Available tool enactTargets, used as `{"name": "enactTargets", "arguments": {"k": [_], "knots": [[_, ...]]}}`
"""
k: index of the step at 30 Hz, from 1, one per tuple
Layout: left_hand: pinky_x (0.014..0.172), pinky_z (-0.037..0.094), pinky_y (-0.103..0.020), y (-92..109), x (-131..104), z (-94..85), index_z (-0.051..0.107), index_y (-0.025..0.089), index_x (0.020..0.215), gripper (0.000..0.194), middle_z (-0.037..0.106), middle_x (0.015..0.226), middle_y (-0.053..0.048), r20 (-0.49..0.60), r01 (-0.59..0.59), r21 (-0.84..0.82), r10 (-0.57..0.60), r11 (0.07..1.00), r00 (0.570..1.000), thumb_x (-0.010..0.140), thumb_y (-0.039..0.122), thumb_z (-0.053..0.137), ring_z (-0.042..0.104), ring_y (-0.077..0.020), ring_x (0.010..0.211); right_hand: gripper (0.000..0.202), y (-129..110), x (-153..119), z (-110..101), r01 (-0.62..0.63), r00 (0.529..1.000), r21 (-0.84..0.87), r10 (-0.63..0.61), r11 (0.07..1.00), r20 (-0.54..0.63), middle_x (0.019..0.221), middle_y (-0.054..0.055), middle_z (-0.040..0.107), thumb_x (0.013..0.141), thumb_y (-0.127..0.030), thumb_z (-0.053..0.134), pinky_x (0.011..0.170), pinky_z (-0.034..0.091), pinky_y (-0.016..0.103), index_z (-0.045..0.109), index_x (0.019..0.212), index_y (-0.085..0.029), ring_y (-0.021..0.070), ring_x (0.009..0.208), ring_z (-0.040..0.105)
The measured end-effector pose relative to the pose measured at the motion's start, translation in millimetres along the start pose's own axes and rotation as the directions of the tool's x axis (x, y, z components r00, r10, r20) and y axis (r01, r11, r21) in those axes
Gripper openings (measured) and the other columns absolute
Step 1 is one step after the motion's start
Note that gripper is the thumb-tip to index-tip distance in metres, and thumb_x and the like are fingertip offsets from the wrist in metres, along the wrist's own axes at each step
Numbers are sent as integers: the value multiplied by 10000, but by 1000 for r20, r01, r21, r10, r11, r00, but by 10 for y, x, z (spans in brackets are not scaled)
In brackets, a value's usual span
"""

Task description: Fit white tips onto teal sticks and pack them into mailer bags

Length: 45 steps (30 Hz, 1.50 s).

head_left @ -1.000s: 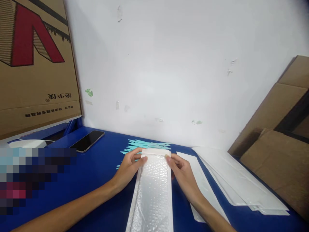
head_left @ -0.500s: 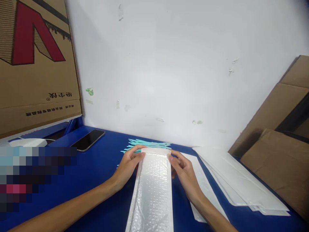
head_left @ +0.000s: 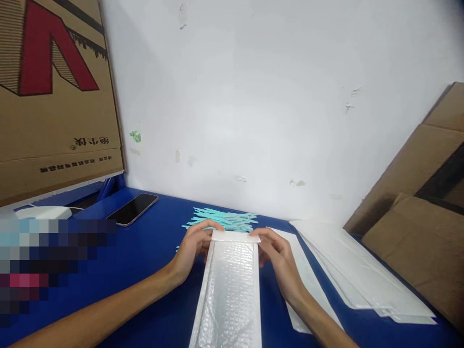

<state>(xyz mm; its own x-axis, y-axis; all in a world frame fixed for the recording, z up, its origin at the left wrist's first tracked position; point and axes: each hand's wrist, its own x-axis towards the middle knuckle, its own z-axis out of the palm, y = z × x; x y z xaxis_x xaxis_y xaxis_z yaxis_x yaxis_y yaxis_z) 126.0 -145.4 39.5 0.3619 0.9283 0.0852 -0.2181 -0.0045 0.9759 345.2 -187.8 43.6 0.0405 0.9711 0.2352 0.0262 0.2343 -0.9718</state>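
A white bubble mailer (head_left: pixel 232 290) extends from the bottom edge up to the middle of the blue table, its bubbly side facing me. Its far end carries a narrow flap, folded toward me over the mouth. My left hand (head_left: pixel 194 246) grips the flap's left corner, index finger along the fold and thumb mostly hidden. At the right corner, my right hand (head_left: pixel 277 256) holds the flap the same way, fingers curled behind the mailer. Just beyond the flap lies a pile of thin turquoise strips (head_left: pixel 224 218), partly covered by the left fingers.
Several flat white mailers (head_left: pixel 362 275) are stacked at the right, with another white mailer (head_left: pixel 300 285) beside my right forearm. A phone (head_left: pixel 133 209) lies at the left. Cardboard boxes stand left (head_left: pixel 61 121) and right (head_left: pixel 416 241); a white wall (head_left: pixel 235 96) rises behind the table.
The flap has folded over toward me and down onto the mailer's end. My index fingers have moved inward along the fold, and the thumbs have left the front face.
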Motion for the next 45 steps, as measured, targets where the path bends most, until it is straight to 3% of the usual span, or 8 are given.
{"name": "enactTargets", "arguments": {"k": [3,6,12,15,20,26,34,45], "knots": [[431,358,-227,1,0,-6,614,183,920,304,543,602,28,8,-4,6,4,1000,1000,780,441,531,471,-119,451,272,47,-9,-39,8,999,66,-12,998,51,897,35,676,928,-411,577,537,434,256,762,942,-212,142,629,567],[419,340,-206,1,-1,19,623,184,899,335,496,561,51,-23,-19,60,21,998,1000,824,510,632,456,-107,447,362,56,-21,-50,16,999,81,-20,997,51,981,74,703,955,-464,535,540,430,268,771,942,-189,149,643,583],[409,341,-204,-2,-16,54,663,188,951,409,587,676,26,-44,-57,145,64,988,997,779,550,745,458,-96,466,425,-10,-20,38,10,999,-97,-14,995,-40,713,25,618,859,-612,704,486,350,257,714,794,-193,140,582,457],[422,339,-207,-10,-16,55,681,189,924,390,602,696,14,-43,-80,171,89,982,995,793,553,732,468,-102,484,420,27,-4,64,-17,999,-88,13,996,-45,700,-2,598,792,-599,787,464,278,250,670,874,-204,121,553,406],[456,336,-222,-9,-10,69,719,187,865,341,648,778,-14,-52,-120,217,135,969,990,807,523,712,475,-114,529,479,106,21,52,-34,998,-48,32,998,-55,610,-82,436,761,-585,822,448,248,237,609,1016,-240,112,521,345],[609,415,-244,29,-22,77,726,173,839,301,677,861,-39,-55,-145,255,164,956,985,790,470,728,565,-163,698,443,89,11,42,-11,1000,-128,8,992,-22,709,-26,541,808,-592,776,484,300,252,666,1026,-222,133,586,426],[633,433,-253,-12,-16,86,698,175,854,318,663,847,-38,-33,-117,249,129,961,991,776,483,727,594,-180,728,446,86,-18,34,-29,1000,-191,28,981,-9,589,-55,412,854,-589,717,500,282,261,737,1075,-203,132,552,353],[666,422,-272,-47,-13,58,740,181,875,301,693,878,-48,-24,-104,273,115,956,993,814,471,688,604,-205,785,411,68,-25,36,-31,999,-191,32,981,2,611,-34,511,868,-447,668,524,328,266,724,1172,-177,149,582,430]]}}
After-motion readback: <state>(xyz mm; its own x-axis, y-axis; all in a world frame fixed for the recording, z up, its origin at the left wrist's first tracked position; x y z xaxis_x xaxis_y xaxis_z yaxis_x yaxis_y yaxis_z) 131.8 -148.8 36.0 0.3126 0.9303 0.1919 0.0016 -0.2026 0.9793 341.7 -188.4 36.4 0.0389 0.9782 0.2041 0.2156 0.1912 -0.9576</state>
